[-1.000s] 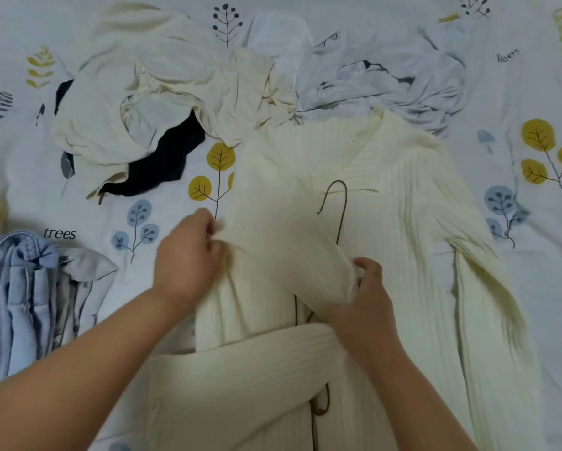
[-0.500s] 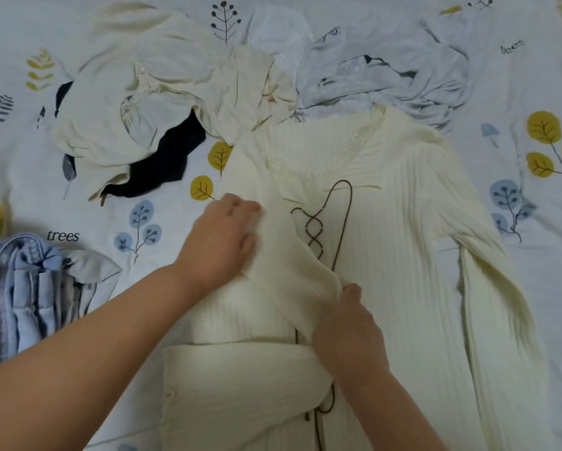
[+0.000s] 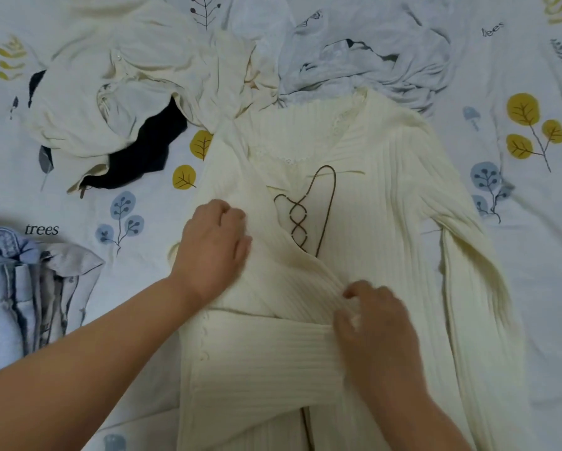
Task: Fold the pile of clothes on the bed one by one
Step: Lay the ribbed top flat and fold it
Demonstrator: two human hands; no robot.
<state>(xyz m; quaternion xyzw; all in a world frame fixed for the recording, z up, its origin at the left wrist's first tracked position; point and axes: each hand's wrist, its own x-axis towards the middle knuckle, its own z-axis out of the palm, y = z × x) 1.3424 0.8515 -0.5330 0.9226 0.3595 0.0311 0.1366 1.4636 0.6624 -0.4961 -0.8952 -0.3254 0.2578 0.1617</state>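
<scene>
A cream ribbed knit top point(image 3: 387, 196) with brown front lacing point(image 3: 300, 216) lies flat on the bed, neckline away from me. Its left sleeve is folded across the body. My left hand point(image 3: 212, 252) rests on the folded left side of the top, fingers curled on the fabric. My right hand point(image 3: 374, 323) pinches the sleeve fold near the middle. The right sleeve point(image 3: 475, 288) lies straight along the top's right side. Behind it sits the pile: a cream shirt point(image 3: 126, 79), a black garment point(image 3: 149, 151) and a pale grey garment point(image 3: 370, 60).
Folded blue and grey clothes point(image 3: 22, 294) lie at the left edge. The bed sheet point(image 3: 533, 255) is white with printed leaves and trees and stretches to the right of the top.
Both hands have drawn the folded left side outward and down, uncovering the brown lacing. My left hand moved up and inward along the fold; my right hand slid down to the sleeve.
</scene>
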